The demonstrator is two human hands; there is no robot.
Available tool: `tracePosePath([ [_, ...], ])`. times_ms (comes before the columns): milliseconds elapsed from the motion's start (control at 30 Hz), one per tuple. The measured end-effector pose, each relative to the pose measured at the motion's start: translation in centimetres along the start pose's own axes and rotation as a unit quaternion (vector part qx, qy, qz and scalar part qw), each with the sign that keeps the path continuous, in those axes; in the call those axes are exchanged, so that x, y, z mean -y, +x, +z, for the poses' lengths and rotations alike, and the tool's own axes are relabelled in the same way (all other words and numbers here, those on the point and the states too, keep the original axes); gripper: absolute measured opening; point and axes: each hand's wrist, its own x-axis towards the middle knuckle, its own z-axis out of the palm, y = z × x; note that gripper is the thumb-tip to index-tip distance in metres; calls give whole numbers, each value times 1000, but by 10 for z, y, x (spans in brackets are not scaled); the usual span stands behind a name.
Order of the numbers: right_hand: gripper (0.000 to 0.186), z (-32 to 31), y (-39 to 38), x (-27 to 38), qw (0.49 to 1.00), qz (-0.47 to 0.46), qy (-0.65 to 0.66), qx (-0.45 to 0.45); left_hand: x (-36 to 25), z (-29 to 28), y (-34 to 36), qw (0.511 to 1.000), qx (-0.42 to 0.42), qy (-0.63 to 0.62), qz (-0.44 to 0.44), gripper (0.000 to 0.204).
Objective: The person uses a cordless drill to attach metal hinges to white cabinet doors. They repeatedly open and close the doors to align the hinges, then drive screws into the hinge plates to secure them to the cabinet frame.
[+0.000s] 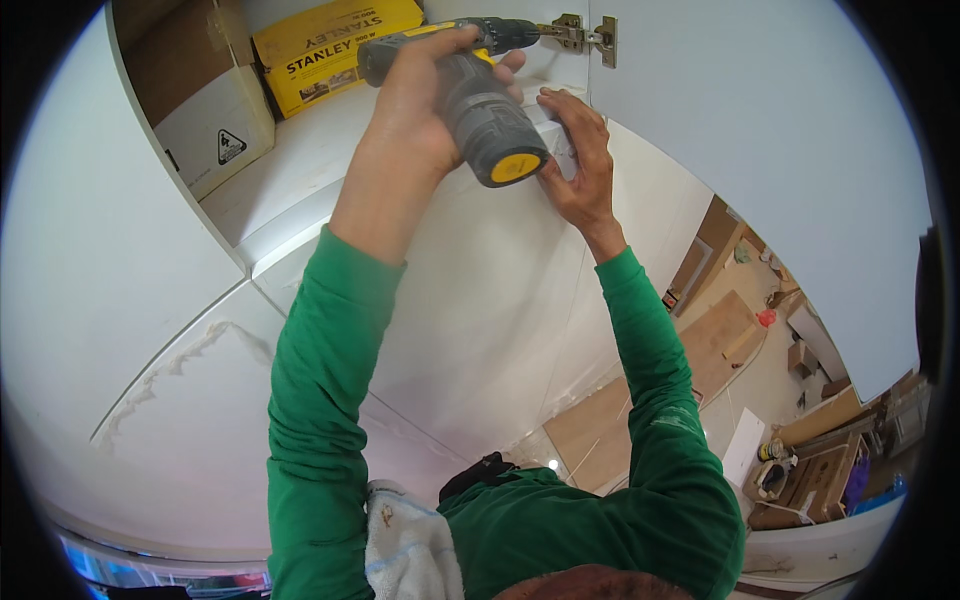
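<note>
My left hand (420, 100) is shut around the handle of a grey and yellow cordless drill (480, 100), held up inside a white cabinet. The drill's bit points at a metal hinge (580, 36) fixed to the white cabinet door (780, 150) at the top. Just below the drill, my right hand (580, 165) lies with fingers spread against the front edge of the white shelf (300, 170). It holds nothing. Both arms wear green sleeves.
On the shelf stand a yellow carton (335, 50) and a brown and white cardboard box (200, 95). White cabinet panels (130, 330) fill the left. Far below at the right, wooden boards (720, 340) and boxes (820, 480) lie on the floor. A white cloth (410, 550) hangs at my shoulder.
</note>
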Motion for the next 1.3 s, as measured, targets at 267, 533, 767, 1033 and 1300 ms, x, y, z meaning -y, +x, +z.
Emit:
tracePosePath([
  [267,55,-5,-1,0,999,-15,-30,-12,5,2,3,999,1,52,-1,37],
  [533,57,0,-3,-7,997,-36,-64,-19,4,-5,8,999,22,-17,-21,35],
  [767,58,-1,-2,-5,997,-35,-66,-18,1,-5,11,999,30,-13,-22,40],
  [1033,59,2,-8,-5,997,-19,-78,-2,5,-5,6,1000,-27,-3,-11,39],
  [1300,58,4,0,12,996,-11,-84,-8,-48,41,4,986,51,89,135,36],
])
